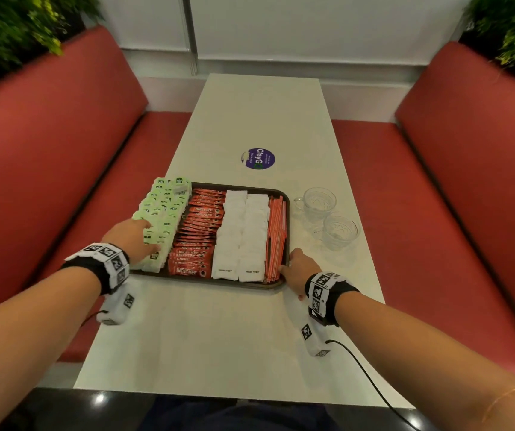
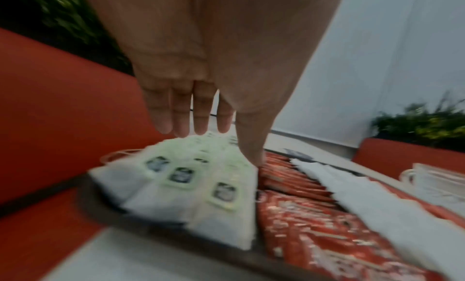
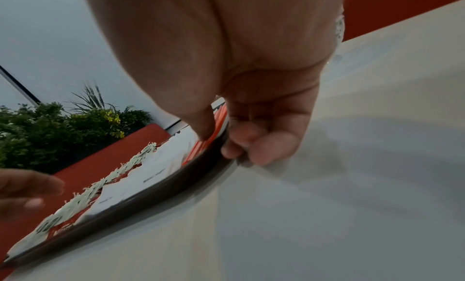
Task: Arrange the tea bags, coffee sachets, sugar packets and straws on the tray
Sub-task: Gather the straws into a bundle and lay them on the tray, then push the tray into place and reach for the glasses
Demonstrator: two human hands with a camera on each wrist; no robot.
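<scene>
A dark brown tray [image 1: 283, 194] sits mid-table, filled in rows: green tea bags [image 1: 164, 209] at the left, red coffee sachets [image 1: 200, 228], white sugar packets [image 1: 243, 234], and red-striped straws [image 1: 276, 237] at the right. My left hand [image 1: 131, 236] lies flat over the tea bags [image 2: 201, 178] with fingers [image 2: 201, 116] straight and the thumb at their right edge. My right hand [image 1: 296, 269] grips the tray's near right corner [image 3: 214, 148], thumb on the straws [image 3: 214, 126] and fingers curled under the rim.
Two clear glass cups [image 1: 327, 216] stand right of the tray. A round purple sticker [image 1: 257, 158] lies farther along the white table [image 1: 250, 337]. Red bench seats [image 1: 47, 157] flank both sides, with plants behind them.
</scene>
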